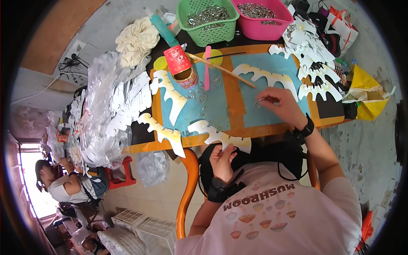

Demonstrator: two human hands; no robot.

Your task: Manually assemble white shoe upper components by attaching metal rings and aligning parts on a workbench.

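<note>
My left hand (222,162) pinches the lower edge of a white scalloped cutout (223,138) with yellowish smears, at the table's near edge. A pair of thin metal rings (214,127) sits along its notched side. Over the blue mat (255,108), my right hand (278,105) is closed, with a small metal ring (258,103) between thumb and fingertips. Several loose rings (199,94) lie on the mat beyond my left hand. More smeared cutouts rest around it: one at the far left (170,95), one nearer (163,132), another beyond my right hand (265,76).
At the back stand a green basket (208,30) and a pink basket (263,28) of metal pieces. A red patterned cup (177,59), a wooden stick (223,70) and a pink stick (207,70) are near them. Stacked cutouts (321,91) lie right; plastic-wrapped ones (131,102) left. A person sits far left.
</note>
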